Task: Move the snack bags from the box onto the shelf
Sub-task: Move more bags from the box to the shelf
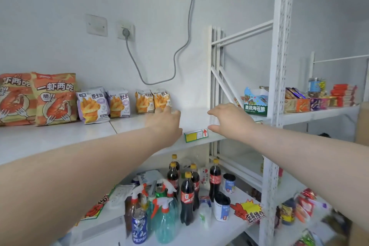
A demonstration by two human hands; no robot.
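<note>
The left hand (164, 121) reaches up and left of the green-and-yellow price label (196, 135), its fingers loosely extended and gripping nothing; the fingertips lie at the lower corner of the yellow bag nearest the label, though whether they actually touch it cannot be told. The right hand (229, 120) hovers just up and right of the label, spread wide with fingers straight above and thumb apart below, holding nothing. The label is clipped to the front edge of the white shelf (60, 140), and six snack bags stand upright along the shelf's back, all left of the label: two yellow fries bags (152, 101) closest, then two purple-and-white fries bags (92, 105), then two large orange shrimp bags (54, 99) farthest. Below the label, on a lower level, stand five cola bottles (187, 199) with yellow caps and one blue Pepsi can (139, 227)
</note>
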